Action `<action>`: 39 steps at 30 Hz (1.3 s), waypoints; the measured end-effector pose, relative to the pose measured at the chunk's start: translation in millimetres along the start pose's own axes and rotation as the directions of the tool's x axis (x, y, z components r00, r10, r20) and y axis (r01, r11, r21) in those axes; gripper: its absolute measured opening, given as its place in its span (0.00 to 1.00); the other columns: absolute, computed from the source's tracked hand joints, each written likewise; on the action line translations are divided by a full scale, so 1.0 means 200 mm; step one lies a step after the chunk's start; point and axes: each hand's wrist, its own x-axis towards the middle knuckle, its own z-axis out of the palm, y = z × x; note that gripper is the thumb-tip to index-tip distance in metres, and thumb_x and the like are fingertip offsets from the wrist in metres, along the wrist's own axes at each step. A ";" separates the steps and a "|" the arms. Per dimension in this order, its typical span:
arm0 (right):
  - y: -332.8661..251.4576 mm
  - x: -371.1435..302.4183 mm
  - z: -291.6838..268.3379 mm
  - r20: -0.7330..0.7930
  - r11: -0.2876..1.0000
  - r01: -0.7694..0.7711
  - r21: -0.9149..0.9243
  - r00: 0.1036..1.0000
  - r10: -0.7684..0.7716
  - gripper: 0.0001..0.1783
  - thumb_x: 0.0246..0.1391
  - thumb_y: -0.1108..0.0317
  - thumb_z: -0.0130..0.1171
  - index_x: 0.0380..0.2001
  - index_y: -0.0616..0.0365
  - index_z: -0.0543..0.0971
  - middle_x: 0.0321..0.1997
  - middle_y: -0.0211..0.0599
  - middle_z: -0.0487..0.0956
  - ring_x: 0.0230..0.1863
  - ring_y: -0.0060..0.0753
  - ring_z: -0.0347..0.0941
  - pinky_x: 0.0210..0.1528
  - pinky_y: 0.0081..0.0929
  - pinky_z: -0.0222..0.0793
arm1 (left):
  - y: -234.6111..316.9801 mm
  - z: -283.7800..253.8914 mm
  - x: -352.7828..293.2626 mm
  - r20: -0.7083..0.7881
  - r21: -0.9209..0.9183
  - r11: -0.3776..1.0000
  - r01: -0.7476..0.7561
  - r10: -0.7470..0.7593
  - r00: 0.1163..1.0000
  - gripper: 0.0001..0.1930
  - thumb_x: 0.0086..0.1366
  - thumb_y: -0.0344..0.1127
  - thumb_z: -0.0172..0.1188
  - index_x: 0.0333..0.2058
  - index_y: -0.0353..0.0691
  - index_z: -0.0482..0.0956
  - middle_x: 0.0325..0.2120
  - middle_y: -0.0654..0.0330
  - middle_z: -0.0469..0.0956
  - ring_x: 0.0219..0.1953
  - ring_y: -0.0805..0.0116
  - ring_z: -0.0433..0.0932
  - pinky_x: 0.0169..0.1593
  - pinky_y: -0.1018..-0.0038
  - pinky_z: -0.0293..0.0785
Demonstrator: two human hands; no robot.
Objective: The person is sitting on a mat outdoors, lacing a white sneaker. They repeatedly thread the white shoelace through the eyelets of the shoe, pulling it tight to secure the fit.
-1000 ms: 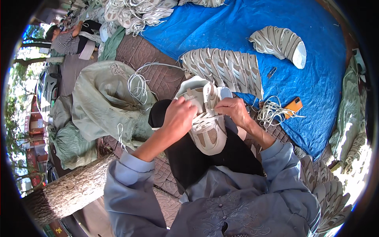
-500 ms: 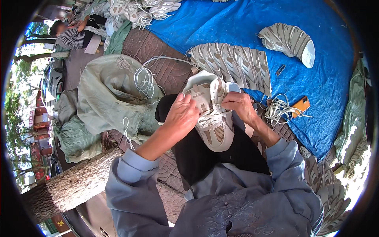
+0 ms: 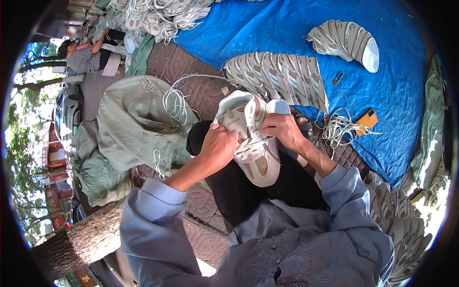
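A beige and white shoe upper (image 3: 260,165) with brown mesh panels lies over my black-trousered knees, toe toward me. White lace (image 3: 248,150) crosses its front in loose loops. My left hand (image 3: 220,146) is closed on the left eyelet edge, beside the tongue (image 3: 233,122). Opposite it, my right hand (image 3: 282,129) pinches the right eyelet edge; whether lace is also between those fingers is hidden.
Nested uppers (image 3: 277,79) and a second curved stack (image 3: 346,43) lie on a blue tarp (image 3: 387,95). An orange phone (image 3: 366,122) sits beside bundled laces (image 3: 339,129). A pale sack (image 3: 126,134) and tree trunk (image 3: 91,239) are at left; another person (image 3: 88,57) sits far left.
The shoe upper has tilted a little, its collar shifting left. My left hand has moved down slightly and my right hand slightly left. The whole view has shifted a bit.
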 end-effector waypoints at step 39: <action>-0.01 0.09 0.01 0.086 0.997 -0.017 -0.073 0.996 0.023 0.07 0.36 0.69 0.59 0.23 0.57 0.76 0.25 0.33 0.74 0.29 0.36 0.70 0.36 0.29 0.63 | -0.02 -0.32 -0.41 0.184 -0.971 0.084 0.223 -0.329 0.926 0.07 0.57 0.30 0.49 0.28 0.31 0.73 0.18 0.60 0.69 0.21 0.75 0.66 0.24 0.78 0.62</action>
